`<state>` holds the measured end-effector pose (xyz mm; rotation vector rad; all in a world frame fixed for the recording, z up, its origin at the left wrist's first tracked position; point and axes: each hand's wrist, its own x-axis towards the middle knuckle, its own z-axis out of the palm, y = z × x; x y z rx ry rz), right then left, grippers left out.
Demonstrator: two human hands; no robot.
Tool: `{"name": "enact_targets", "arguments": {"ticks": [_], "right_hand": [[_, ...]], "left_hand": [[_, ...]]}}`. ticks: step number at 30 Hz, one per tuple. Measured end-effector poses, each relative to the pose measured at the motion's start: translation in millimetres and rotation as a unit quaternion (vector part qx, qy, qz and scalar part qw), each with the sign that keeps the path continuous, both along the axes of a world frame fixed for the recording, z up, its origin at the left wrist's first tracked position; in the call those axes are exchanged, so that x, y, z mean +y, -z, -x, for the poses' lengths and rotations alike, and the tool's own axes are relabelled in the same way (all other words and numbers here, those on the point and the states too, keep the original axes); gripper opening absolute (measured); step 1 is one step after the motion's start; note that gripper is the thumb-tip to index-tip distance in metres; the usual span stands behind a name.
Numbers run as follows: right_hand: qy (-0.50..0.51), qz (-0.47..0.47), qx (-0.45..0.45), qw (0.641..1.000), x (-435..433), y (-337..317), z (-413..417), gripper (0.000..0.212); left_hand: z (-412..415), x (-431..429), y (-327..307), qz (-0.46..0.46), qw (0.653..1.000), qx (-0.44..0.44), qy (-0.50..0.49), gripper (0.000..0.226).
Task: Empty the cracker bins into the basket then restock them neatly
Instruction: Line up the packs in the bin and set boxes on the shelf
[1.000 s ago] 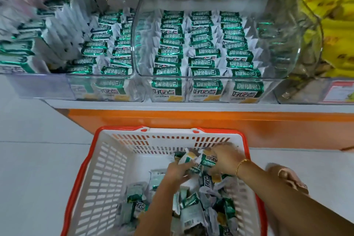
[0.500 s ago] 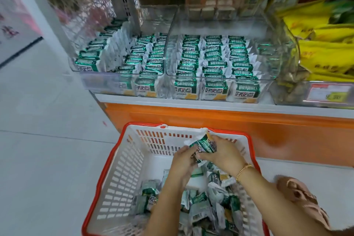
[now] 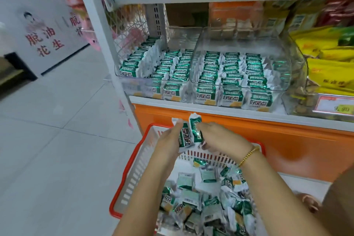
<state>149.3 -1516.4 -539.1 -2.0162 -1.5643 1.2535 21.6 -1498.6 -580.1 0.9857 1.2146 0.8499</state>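
A small stack of green-and-white cracker packets point(image 3: 188, 134) is held upright above the red-rimmed white basket point(image 3: 134, 168), between my left hand point(image 3: 169, 140) and my right hand point(image 3: 220, 138). Both hands grip the stack from its sides. Loose packets point(image 3: 206, 203) lie heaped in the basket's near half. On the shelf above stand two clear cracker bins: the left bin point(image 3: 122, 80) and the right bin point(image 3: 293, 74), each holding neat rows of the same packets.
An orange shelf base point(image 3: 287, 145) runs behind the basket. Yellow snack bags point(image 3: 329, 71) fill the bin to the right, with a price tag point(image 3: 337, 105) below. A white upright post point(image 3: 99, 44) and tiled floor point(image 3: 57, 140) are at the left.
Both hands have risen out of the basket with the packets, from among the heap to above the far rim. My view has tilted up, so more of the shelf shows.
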Motion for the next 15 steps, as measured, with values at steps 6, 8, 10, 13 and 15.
{"name": "enact_targets", "arguments": {"ticks": [6,8,10,13,15], "right_hand": [[0.023,-0.052,-0.03,0.998,-17.7,-8.4,-9.2,0.058],[0.018,-0.068,-0.019,0.997,-21.6,-11.4,-13.7,0.054],[0.018,-0.082,-0.018,0.996,-23.5,-16.5,-18.0,0.05],[0.064,-0.088,0.029,0.994,-24.1,-19.3,-24.5,0.05],[0.099,-0.078,0.095,0.988,-26.5,-23.0,-29.5,0.038]], "left_hand": [[6.6,-22.7,-19.6,-0.068,0.986,0.081,0.126,0.073],[4.3,-29.4,-24.2,-0.117,0.974,0.122,0.15,0.048],[-0.5,-33.3,-28.8,-0.153,0.97,0.122,0.142,0.027],[-7.2,-34.4,-35.2,-0.19,0.967,0.122,0.117,0.03],[-11.2,-34.8,-38.7,-0.217,0.958,0.143,0.118,0.033]]}}
